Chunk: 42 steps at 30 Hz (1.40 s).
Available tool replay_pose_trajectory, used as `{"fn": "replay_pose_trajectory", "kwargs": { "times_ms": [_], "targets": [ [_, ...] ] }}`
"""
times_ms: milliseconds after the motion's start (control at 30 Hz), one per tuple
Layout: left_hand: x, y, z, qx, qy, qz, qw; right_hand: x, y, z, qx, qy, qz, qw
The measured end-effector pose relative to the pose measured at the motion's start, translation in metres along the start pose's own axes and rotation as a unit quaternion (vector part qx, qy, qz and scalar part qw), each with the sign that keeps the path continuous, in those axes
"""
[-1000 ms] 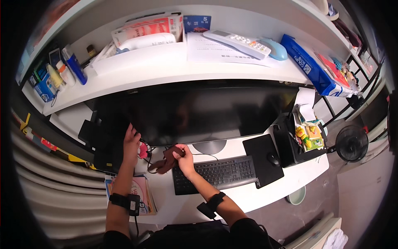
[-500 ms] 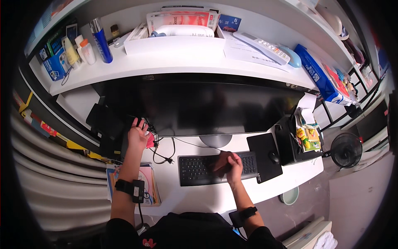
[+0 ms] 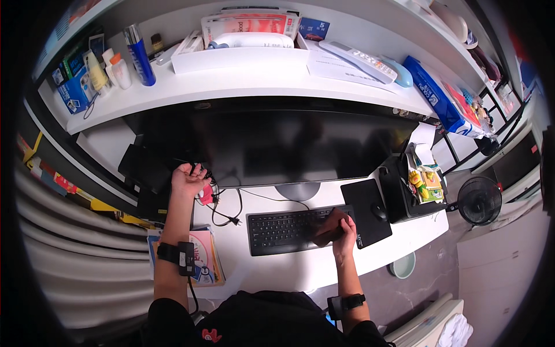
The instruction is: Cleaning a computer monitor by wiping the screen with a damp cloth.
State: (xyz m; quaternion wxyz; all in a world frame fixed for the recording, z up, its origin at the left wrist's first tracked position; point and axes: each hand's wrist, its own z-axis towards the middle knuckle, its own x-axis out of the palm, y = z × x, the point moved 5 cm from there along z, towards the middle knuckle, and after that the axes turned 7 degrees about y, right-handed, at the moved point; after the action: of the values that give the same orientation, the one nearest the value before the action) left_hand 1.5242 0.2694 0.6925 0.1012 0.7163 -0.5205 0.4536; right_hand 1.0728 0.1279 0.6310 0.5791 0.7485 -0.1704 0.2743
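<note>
My left hand (image 3: 188, 181) is at the left end of the black monitor (image 3: 300, 147), its fingers curled together among dark cables. Whatever they hold is too dark and small to make out. Just below that hand lie a pinkish-red object (image 3: 206, 196) and a looped black cable (image 3: 239, 203) ending in a plug (image 3: 235, 221). Over the right part of the black keyboard (image 3: 274, 234), my right hand (image 3: 345, 237) pinches a dark brownish, shiny item (image 3: 328, 229); its kind cannot be told. The item hides some keys.
A mouse (image 3: 378, 211) rests on a black mouse pad (image 3: 365, 199) to the right. Beyond it stands a black box-like unit (image 3: 399, 188) with papers and toys on top. Books (image 3: 203, 254) lie at the front left. A white shelf (image 3: 231, 81) overhangs the monitor.
My right hand has moved right across the keyboard with the dark item. My left hand's fingers, spread before, are now curled by the cables. The view has shifted slightly.
</note>
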Motion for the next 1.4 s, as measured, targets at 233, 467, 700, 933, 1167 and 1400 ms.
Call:
{"fn": "replay_pose_trajectory", "kwargs": {
  "times_ms": [233, 467, 700, 933, 1167, 1400],
  "targets": [
    [-0.006, 0.003, -0.001, -0.01, -0.009, -0.02, 1.0, -0.019, -0.002, -0.002, 0.011, -0.009, 0.003, 1.0],
    [-0.004, 0.004, -0.003, -0.003, 0.004, -0.026, 1.0, -0.027, -0.005, -0.01, 0.019, -0.035, -0.012, 0.999],
    [-0.008, 0.008, -0.006, -0.006, -0.008, -0.032, 0.999, -0.033, -0.004, -0.012, 0.023, -0.024, -0.045, 0.998],
    [-0.013, 0.009, -0.008, -0.005, -0.023, -0.037, 0.999, -0.035, -0.006, -0.006, 0.027, -0.026, -0.058, 0.998],
    [-0.028, 0.013, 0.006, -0.02, -0.023, -0.061, 0.998, -0.037, -0.024, 0.002, 0.057, 0.002, -0.045, 0.997],
    [-0.026, 0.016, 0.011, -0.004, -0.023, -0.026, 0.999, -0.037, -0.022, 0.02, 0.081, 0.007, -0.063, 0.995]
  ]
}}
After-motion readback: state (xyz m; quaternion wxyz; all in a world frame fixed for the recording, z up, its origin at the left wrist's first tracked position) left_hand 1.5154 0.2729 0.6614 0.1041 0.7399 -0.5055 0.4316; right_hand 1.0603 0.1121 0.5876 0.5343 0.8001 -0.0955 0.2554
